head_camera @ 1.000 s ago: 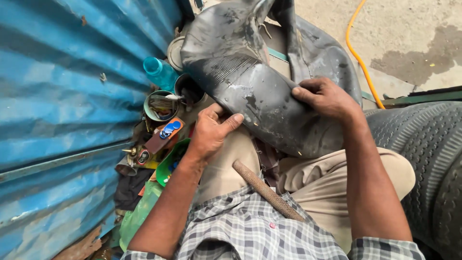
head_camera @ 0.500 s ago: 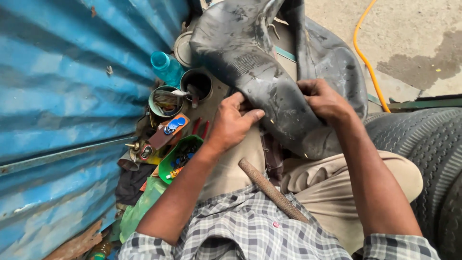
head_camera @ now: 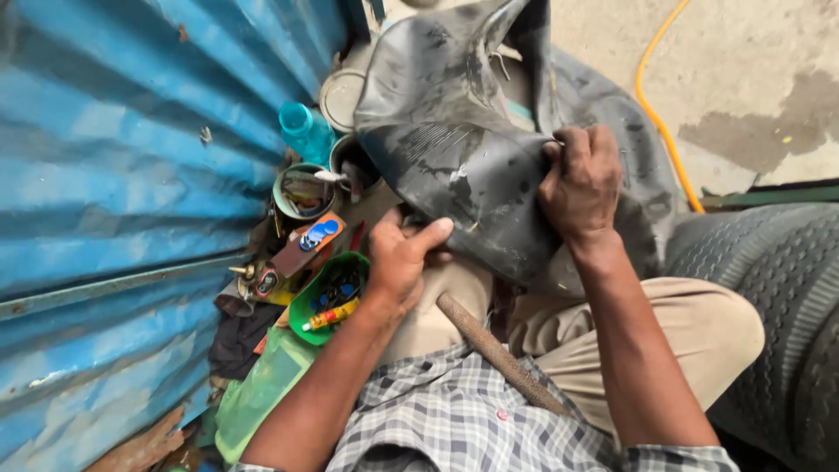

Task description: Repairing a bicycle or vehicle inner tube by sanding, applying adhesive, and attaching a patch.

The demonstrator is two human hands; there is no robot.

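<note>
Nearest to me I see a checked shirt [head_camera: 472,419] and beige trousers [head_camera: 690,341], with a rusty wooden-looking handle [head_camera: 498,354] lying across the lap. Just beyond it, the left hand [head_camera: 400,262] is closed loosely on the near lower edge of the black rubber inner tube [head_camera: 463,166], thumb on top, fingers under the rubber. The right hand [head_camera: 581,183] is a little farther and to the right; it is closed firmly, pinching a fold of the same tube. The tube hangs over the knees and reaches to the far side. On the left, near the blue corrugated wall [head_camera: 131,175], stand a green bowl [head_camera: 306,310] with small things, a tin can [head_camera: 301,192] and a teal bottle [head_camera: 306,131]. On the right lies a tyre [head_camera: 778,262], and far behind it a yellow hose [head_camera: 655,114] on the concrete floor [head_camera: 760,70].
</note>
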